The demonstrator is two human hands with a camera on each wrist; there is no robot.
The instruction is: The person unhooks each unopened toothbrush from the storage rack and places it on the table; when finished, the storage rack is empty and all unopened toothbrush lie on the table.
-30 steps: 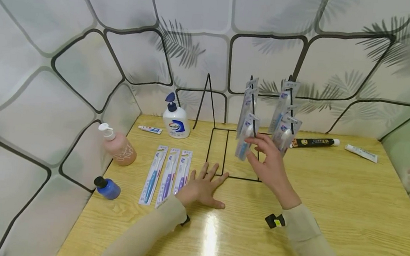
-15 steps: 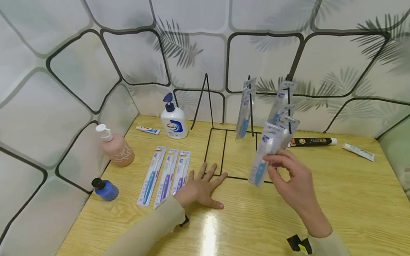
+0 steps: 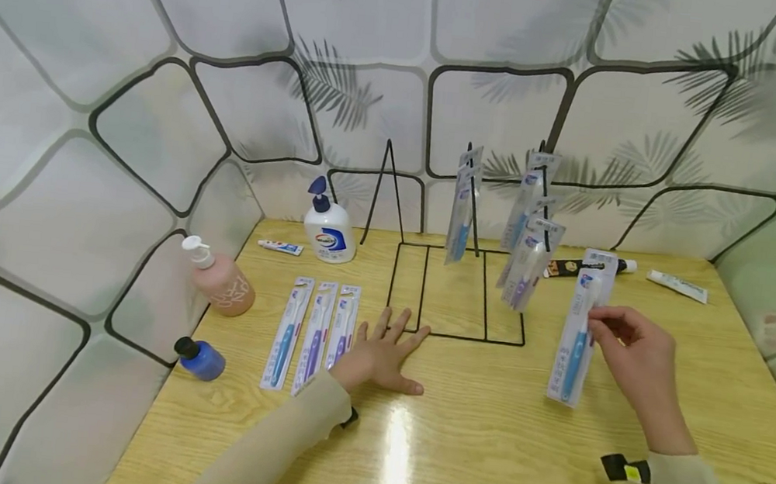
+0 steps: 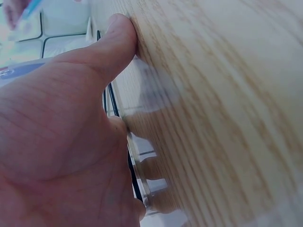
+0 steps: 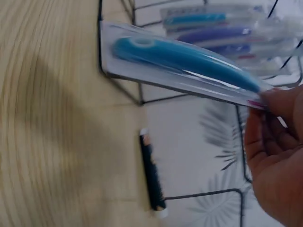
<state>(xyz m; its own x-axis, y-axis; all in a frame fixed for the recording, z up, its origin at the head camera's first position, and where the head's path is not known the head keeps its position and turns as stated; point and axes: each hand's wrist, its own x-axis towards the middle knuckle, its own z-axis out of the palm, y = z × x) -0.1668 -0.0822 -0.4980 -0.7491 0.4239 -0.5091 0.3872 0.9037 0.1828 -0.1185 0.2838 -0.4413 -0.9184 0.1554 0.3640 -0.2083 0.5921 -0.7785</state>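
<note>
My right hand (image 3: pixel 639 363) pinches a packaged blue toothbrush (image 3: pixel 576 346) by one side edge, thumb against fingers, to the right of the rack. In the right wrist view the same blue toothbrush (image 5: pixel 184 61) reaches out from the fingertips. My left hand (image 3: pixel 387 355) lies spread flat, its fingertips over the front wire of the black wire rack (image 3: pixel 452 336). Packaged toothbrushes (image 3: pixel 463 210) hang on the rack's middle prong, and more toothbrushes (image 3: pixel 526 263) hang on its right prong. The left prong (image 3: pixel 385 187) carries nothing. Three packaged toothbrushes (image 3: pixel 314 336) lie on the table beside my left hand.
A white pump bottle (image 3: pixel 329 232), a pink pump bottle (image 3: pixel 222 284) and a small blue bottle (image 3: pixel 203 359) stand at the left. A small toothpaste tube (image 3: pixel 280 247) lies behind. A black toothpaste tube (image 3: pixel 561 267) and a white tube (image 3: pixel 677 286) lie at the back right.
My right hand has drawn the blue toothbrush off the front of the middle prong and carried it right and toward me, past the right prong. The left hand stays put.
</note>
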